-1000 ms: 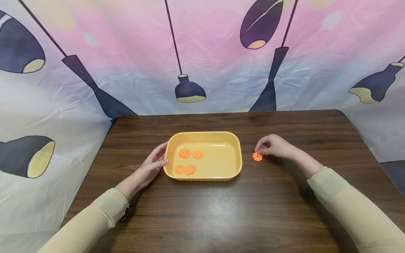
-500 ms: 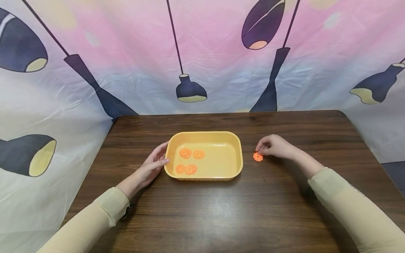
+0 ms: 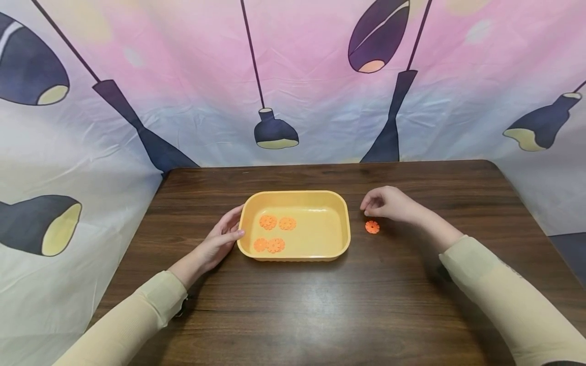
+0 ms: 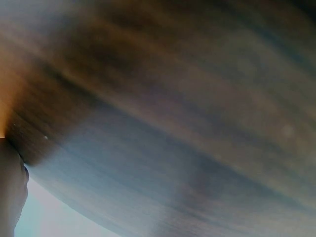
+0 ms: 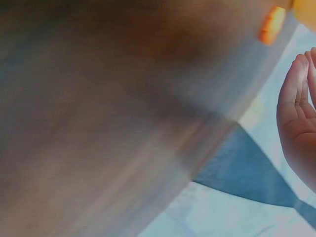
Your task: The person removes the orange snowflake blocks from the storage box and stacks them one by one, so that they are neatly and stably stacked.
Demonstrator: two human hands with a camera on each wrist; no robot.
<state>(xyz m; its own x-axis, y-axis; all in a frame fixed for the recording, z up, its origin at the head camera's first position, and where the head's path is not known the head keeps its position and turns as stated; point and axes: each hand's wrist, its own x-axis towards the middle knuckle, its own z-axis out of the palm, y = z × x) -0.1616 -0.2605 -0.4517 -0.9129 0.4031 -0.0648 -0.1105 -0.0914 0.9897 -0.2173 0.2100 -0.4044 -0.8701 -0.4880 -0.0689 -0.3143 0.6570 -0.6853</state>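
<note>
A yellow rectangular tray point(image 3: 320, 256) stands on the dark wooden table. My left hand point(image 3: 217, 241) holds its left end, thumb on the rim and fingers against the outer wall. Several orange notched discs point(image 3: 275, 245) lie flat inside the tray's left half, some overlapping. To the right of the tray, one more orange notched disc point(image 3: 372, 227) lies on the table. My right hand point(image 3: 389, 203) hovers just behind this disc, apart from it, its fingers loosely bent with nothing seen between them. In the right wrist view, the right hand point(image 5: 298, 113) shows relaxed fingers near the orange disc point(image 5: 272, 25).
The brown wooden table point(image 3: 293, 315) reaches back to a hanging cloth point(image 3: 192, 101) printed with dark lamps. Tabletop is nearly all that the left wrist view shows, blurred, with part of the left hand point(image 4: 11, 187) at its edge.
My right hand has let go of the loose disc and moved up and slightly left of it. The disc stays in place on the table. My left hand and the tray have not moved.
</note>
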